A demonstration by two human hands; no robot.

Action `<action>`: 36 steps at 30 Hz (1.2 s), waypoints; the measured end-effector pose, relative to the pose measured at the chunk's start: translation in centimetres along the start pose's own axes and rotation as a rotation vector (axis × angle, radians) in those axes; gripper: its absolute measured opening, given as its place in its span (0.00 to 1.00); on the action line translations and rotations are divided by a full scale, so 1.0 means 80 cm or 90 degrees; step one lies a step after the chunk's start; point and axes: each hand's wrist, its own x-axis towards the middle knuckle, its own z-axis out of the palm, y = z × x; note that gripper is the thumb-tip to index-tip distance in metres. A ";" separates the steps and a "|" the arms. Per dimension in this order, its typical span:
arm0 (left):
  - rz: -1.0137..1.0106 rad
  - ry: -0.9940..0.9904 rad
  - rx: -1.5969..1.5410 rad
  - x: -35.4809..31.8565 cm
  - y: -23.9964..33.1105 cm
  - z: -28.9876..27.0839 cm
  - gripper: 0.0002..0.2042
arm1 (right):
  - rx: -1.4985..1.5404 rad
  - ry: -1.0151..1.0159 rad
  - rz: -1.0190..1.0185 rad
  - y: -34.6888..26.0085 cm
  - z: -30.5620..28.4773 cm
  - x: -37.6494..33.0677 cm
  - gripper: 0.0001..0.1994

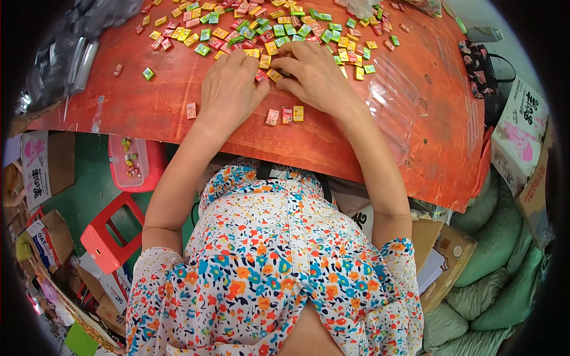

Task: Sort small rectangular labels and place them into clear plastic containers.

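Many small coloured boxes, red, yellow and green, lie scattered across the far side of a red table. My left hand point(231, 86) rests palm down at their near edge, its fingers over the boxes and its thumb apart. Facing it, my right hand point(314, 74) has its thumb and forefinger spread around a gap beside a yellow box point(274, 75). A red box point(261, 75) lies between the two hands. Nearer to me sit a pink box point(272, 117), a red box point(287, 114) and a yellow box point(298, 113) in a short row. My fingertips are partly hidden.
Clear plastic trays point(392, 104) lie on the red table point(439, 142) at right. Plastic packaging point(74, 65) is heaped at left. Below stand a red stool point(116, 231) and a clear tub point(129, 163) holding small items. Cartons point(521, 127) and green sacks point(493, 237) crowd the right.
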 end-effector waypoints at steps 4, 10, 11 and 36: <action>0.039 0.044 -0.065 -0.001 -0.005 -0.001 0.12 | -0.001 0.066 -0.014 -0.004 -0.011 -0.009 0.15; 0.067 0.057 -0.061 -0.005 -0.015 -0.004 0.10 | 0.010 0.048 0.128 -0.025 -0.056 -0.074 0.16; 0.071 0.056 -0.065 -0.005 -0.014 -0.006 0.10 | 0.007 0.049 0.133 -0.030 -0.057 -0.083 0.16; 0.100 -0.105 -0.190 -0.062 0.017 -0.024 0.16 | -0.074 0.009 0.084 -0.002 -0.035 -0.073 0.08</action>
